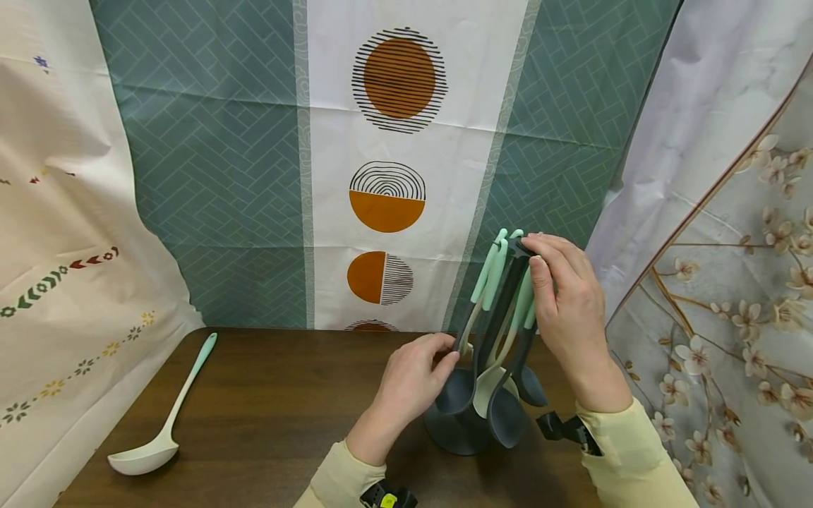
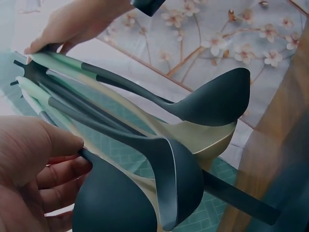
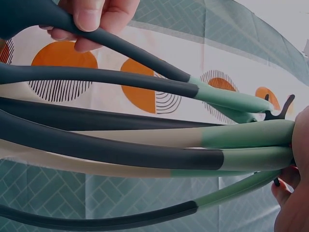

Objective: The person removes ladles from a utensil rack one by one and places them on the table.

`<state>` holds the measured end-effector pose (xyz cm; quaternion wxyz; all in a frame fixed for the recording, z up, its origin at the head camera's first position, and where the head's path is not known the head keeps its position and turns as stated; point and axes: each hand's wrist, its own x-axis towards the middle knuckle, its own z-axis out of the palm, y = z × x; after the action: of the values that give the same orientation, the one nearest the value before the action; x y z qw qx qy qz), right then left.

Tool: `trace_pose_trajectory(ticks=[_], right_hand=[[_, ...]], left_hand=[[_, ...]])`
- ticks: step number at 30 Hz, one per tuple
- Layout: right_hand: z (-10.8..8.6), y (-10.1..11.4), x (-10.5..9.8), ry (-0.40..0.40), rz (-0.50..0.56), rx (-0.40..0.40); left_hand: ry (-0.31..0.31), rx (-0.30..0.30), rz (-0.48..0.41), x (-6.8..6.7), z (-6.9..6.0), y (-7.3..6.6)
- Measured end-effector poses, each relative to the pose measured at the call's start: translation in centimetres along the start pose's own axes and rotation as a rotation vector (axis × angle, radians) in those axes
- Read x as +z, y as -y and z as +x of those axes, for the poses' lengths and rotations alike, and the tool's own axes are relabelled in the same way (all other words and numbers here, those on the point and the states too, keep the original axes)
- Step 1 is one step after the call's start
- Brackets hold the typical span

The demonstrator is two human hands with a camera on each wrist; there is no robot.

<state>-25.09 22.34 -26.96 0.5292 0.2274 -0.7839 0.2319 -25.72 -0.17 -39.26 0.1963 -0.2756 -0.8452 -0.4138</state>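
Dark and cream kitchen utensils with mint handles hang around a dark utensil stand (image 1: 466,437) at the table's right. My left hand (image 1: 413,377) pinches the neck of a dark broad-headed utensil (image 2: 116,198) between thumb and fingers, on the stand's left side. That utensil's handle reaches up to the hooks (image 3: 282,108). At the stand's top, my right hand (image 1: 568,310) grips it, thumb beside the handles. Nearest the front hang a dark ladle (image 1: 507,418) and another dark ladle (image 1: 456,391), with a cream utensil (image 1: 485,388) between them.
A cream ladle (image 1: 145,455) with a mint handle lies on the brown table (image 1: 286,402) at the left. Patterned cloth (image 1: 406,141) hangs behind the table. A floral curtain (image 1: 749,317) stands close on the right, and a cream cloth (image 1: 76,282) on the left.
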Motion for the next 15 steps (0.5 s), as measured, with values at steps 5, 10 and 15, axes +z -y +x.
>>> trace_pose_trajectory(ticks=[5,10,15], right_hand=[[0.03,-0.04,0.02,0.010,-0.009,0.001],[0.00,-0.10,0.04,0.010,-0.011,0.005],[-0.02,-0.02,0.02,0.009,-0.012,0.008]], left_hand=[[-0.005,-0.002,-0.012,-0.15,0.05,0.04],[-0.016,0.001,-0.010,-0.27,0.09,0.15],[-0.028,-0.005,-0.007,-0.57,0.06,0.11]])
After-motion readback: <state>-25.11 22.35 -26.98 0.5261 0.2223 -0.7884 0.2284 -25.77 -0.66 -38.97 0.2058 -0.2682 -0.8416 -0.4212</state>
